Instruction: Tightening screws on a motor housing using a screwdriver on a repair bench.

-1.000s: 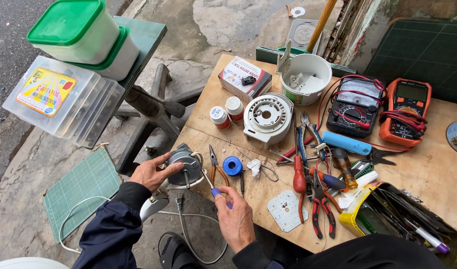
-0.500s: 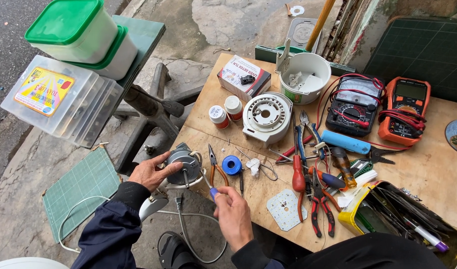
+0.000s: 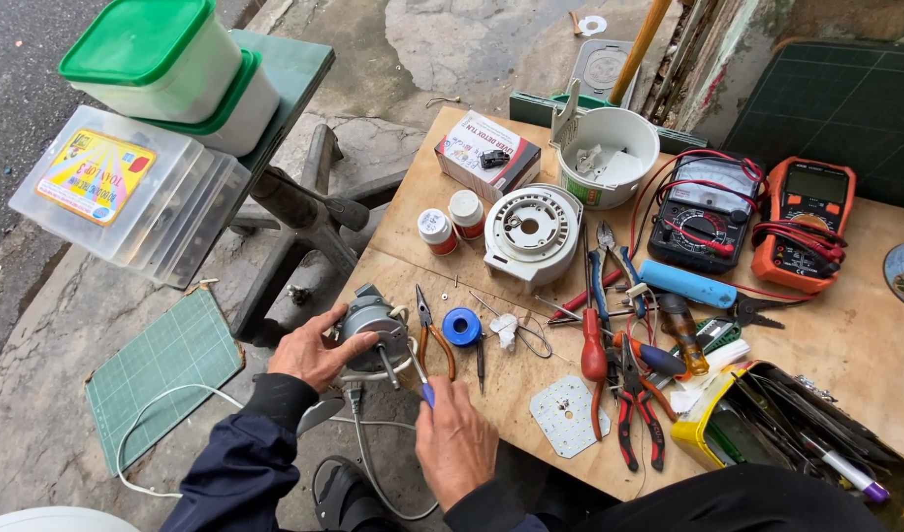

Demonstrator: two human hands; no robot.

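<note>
The left hand (image 3: 312, 353) has its grip clenched around a small grey motor (image 3: 371, 325), fingers wrapped over the housing and holding it at the near left corner of the wooden surface (image 3: 866, 325), with the motor's shaft pointing down toward the person. The right hand (image 3: 455, 438) has its grip closed on a thin screwdriver (image 3: 419, 379) with a blue collar, its tip angled up and left so that it meets the motor just beside the left hand's fingertips. White cables (image 3: 363, 433) hang from the motor below the left grip and trail down to the ground. Just right of the left grip lie orange-handled pliers (image 3: 432, 340), and beyond them a blue roll of tape (image 3: 462, 326) and a scrap of white cloth (image 3: 504, 330). Above the right grip, farther across the surface, sit a round white plastic housing (image 3: 531, 232), two small white jars with red labels (image 3: 450, 219), a cardboard box (image 3: 486, 153) and a white bowl (image 3: 610, 156) of small parts. To the right of the right grip lie a white circuit plate (image 3: 568, 416), red-handled pliers (image 3: 634, 409) and a heap of screwdrivers and cutters, with a blue cylinder (image 3: 688, 284) and two multimeters (image 3: 757, 212) well beyond. Left of the left grip, on the ground, lies a green cutting mat (image 3: 161, 369).
</note>
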